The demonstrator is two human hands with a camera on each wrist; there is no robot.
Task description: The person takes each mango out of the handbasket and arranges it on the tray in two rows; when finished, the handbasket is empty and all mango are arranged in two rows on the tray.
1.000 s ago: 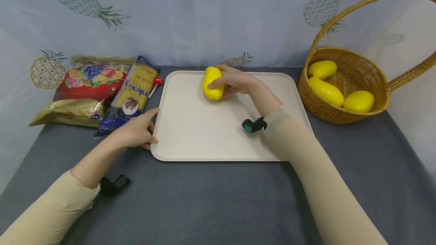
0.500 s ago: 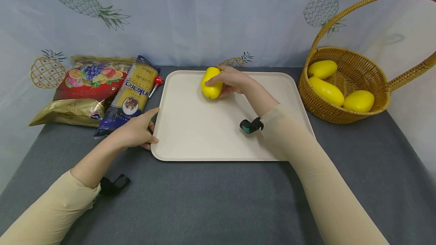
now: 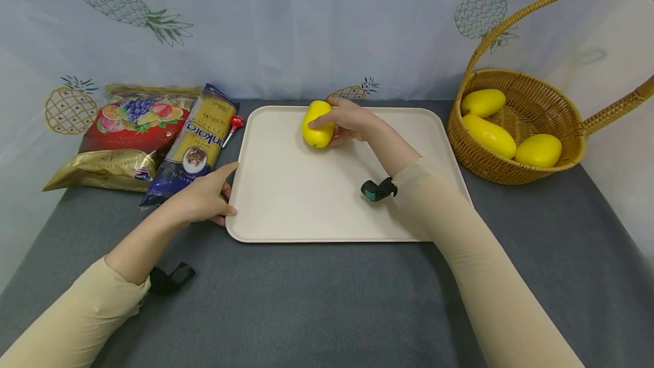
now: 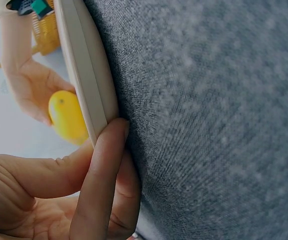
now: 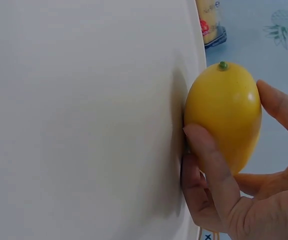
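Note:
In the head view the right hand (image 3: 352, 121) grips a yellow fruit (image 3: 317, 124) at the back of the cream tray (image 3: 306, 197), left of its middle. Thumb and fingers lie round the fruit (image 5: 224, 112) in the right wrist view, its green stem end showing. At the tray's left edge, the left hand (image 3: 204, 195) pinches the rim. From the left wrist view, the thumb and fingers of the left hand (image 4: 84, 195) are on either side of the tray rim (image 4: 86, 75); some fingertips are hidden.
A wicker basket (image 3: 495, 172) with several yellow fruits (image 3: 489, 137) stands at the back right. On the left lie a red and gold bag (image 3: 133, 129), a blue and yellow packet (image 3: 196, 141) and a red lollipop (image 3: 237, 122). A patterned curtain (image 3: 306, 27) hangs behind.
Over the last second the right hand has shifted slightly left with the yellow fruit. The left hand has stayed at the tray's edge.

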